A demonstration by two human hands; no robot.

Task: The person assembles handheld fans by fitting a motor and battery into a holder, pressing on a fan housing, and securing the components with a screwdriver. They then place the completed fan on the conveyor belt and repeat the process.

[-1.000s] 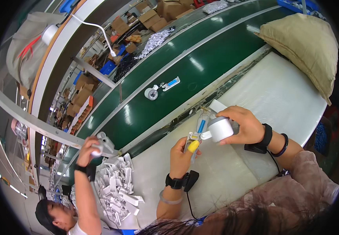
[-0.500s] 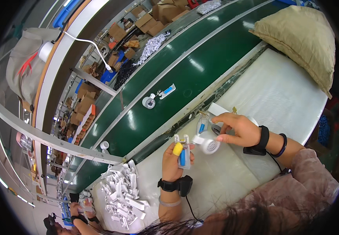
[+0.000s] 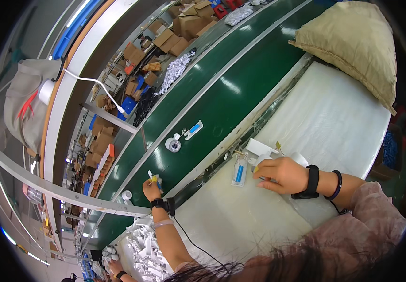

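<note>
My left hand (image 3: 151, 189) is out over the green conveyor belt, its fingers closed on a small white plastic casing (image 3: 150, 174) with a blue cell partly showing. A yellow cover sits on one of its fingers. On the table, my right hand (image 3: 282, 176) has curled fingers, and what they pinch is hidden. Beside its fingertips lies an open white casing (image 3: 238, 172) with a blue cell and thin wires. Just beyond that hand are a white plastic piece (image 3: 260, 148) and a rounded white part (image 3: 298, 159), partly covered by the hand.
A similar unit with a round white head (image 3: 173, 144) lies on the belt (image 3: 221, 101). White plastic parts (image 3: 144, 251) are heaped at lower left. A full tan sack (image 3: 348, 47) stands far right. A metal frame bar (image 3: 76, 190) crosses the left; another person's hand (image 3: 115, 268) shows lower left.
My left hand has moved left and away, from the table to over the belt, carrying the casing. The round white head no longer hangs between my hands. My right hand has stayed nearly in place.
</note>
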